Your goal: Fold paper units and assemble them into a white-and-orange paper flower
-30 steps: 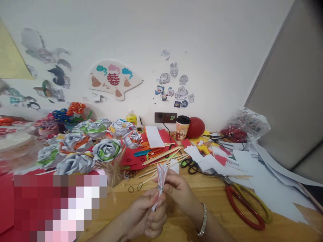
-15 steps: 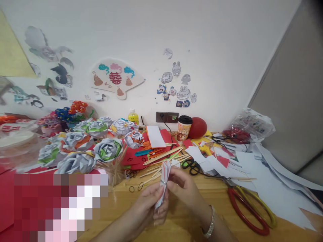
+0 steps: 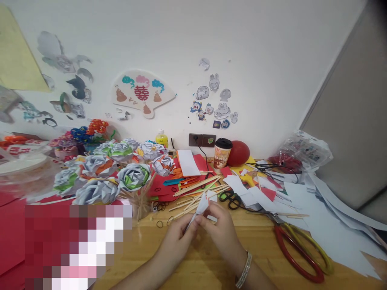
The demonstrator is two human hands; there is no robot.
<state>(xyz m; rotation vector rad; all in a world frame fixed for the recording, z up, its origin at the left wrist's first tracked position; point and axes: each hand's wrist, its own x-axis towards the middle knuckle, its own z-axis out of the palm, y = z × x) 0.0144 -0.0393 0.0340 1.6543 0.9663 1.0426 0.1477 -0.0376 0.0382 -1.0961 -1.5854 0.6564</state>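
Observation:
A small bundle of folded paper (image 3: 202,204), white with a little orange at its edge, is held between my hands above the wooden table. My left hand (image 3: 180,233) is closed around its lower end, thumb on top. My right hand (image 3: 218,222) pinches it near its middle and upper right edge. The upper end of the paper fans out; its lower end is mostly hidden by my left fingers. Thin wooden sticks (image 3: 196,187) lie just behind the paper, and a few dark rubber bands (image 3: 159,224) lie left of my hands.
Large scissors (image 3: 298,251) with red and yellow handles lie at right, with smaller black-handled scissors (image 3: 231,199) nearer the middle. White paper scraps (image 3: 256,197) cover the right side. Paper flowers (image 3: 134,177) stand at left. A lidded cup (image 3: 222,156) and a red balloon (image 3: 240,153) are at the back.
The folded paper has turned and tilted to the right, its upper end now spread wider. My left hand has shifted up its lower part. The view has swung slightly left.

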